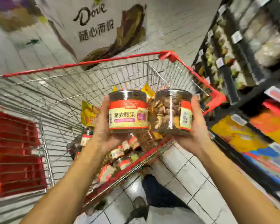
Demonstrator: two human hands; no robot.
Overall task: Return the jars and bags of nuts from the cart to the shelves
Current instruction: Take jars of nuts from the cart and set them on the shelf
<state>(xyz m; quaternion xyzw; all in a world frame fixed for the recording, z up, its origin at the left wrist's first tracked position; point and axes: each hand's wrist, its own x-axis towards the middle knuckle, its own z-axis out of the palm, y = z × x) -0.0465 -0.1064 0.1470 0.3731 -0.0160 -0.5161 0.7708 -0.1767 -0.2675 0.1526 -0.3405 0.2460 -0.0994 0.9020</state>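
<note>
My left hand (pixel 102 126) grips a clear jar of nuts (pixel 128 110) with a red and cream label facing me. Beside it, my right hand (pixel 196 126) grips a second clear jar of nuts (pixel 170 112), its label turned to the right. Both jars are upright, side by side and almost touching, held above the wire cart (pixel 103 68) with a red rim. Down in the cart lie several more labelled jars (pixel 120 152) and yellow bags of nuts (pixel 89 113). The shelves (pixel 233 50) stand to the right.
A red child seat flap (pixel 16 156) hangs at the cart's near left end. A large white Dove display box (pixel 94 25) stands beyond the cart. The shelves hold packaged goods with price tags along the edges. White tiled floor (pixel 184 175) and my shoe (pixel 139 207) show below.
</note>
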